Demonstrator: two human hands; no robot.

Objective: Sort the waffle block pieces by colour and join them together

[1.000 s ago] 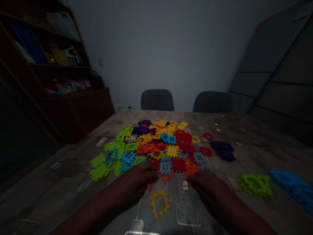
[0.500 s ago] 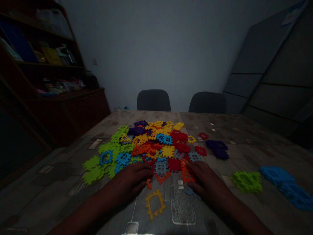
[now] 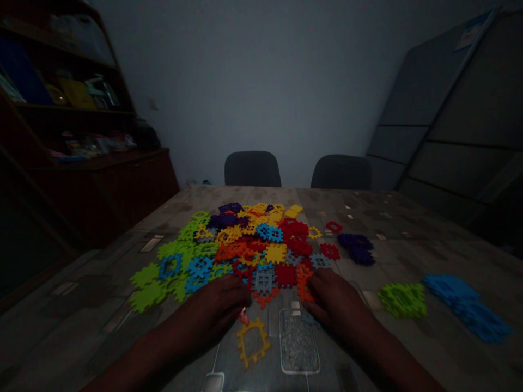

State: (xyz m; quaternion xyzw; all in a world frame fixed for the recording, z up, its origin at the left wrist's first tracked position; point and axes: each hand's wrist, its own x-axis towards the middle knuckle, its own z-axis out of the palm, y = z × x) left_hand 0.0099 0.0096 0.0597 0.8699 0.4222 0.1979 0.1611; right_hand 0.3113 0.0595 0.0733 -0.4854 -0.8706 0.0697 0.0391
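Note:
A heap of flat, notched plastic building pieces in several colours lies before me. My left hand (image 3: 226,305) is at its near left edge, fingers curled. A small orange-pink piece (image 3: 244,316) pokes out at its fingertips, mostly hidden. My right hand (image 3: 333,296) rests at the near right edge, its bent fingers on an orange building piece (image 3: 303,282) that they partly cover. Under that thumb lies a dim grey-blue piece (image 3: 312,319). Between the hands are a grey window piece (image 3: 263,280) and a red square piece (image 3: 286,275). Nearer me lies a yellow frame piece (image 3: 253,343).
To the right sit separate stacks: purple pieces (image 3: 356,249), green pieces (image 3: 402,300) and blue pieces (image 3: 466,307). Green pieces (image 3: 147,296) spread along the heap's left side. Two dark chairs (image 3: 252,169) stand beyond the patterned table (image 3: 408,228). The room is dim.
The view has swung slightly, shifting everything a little left. My right fingers have drawn in over the orange piece, covering more of it. The small piece at my left fingertips shows slightly lower.

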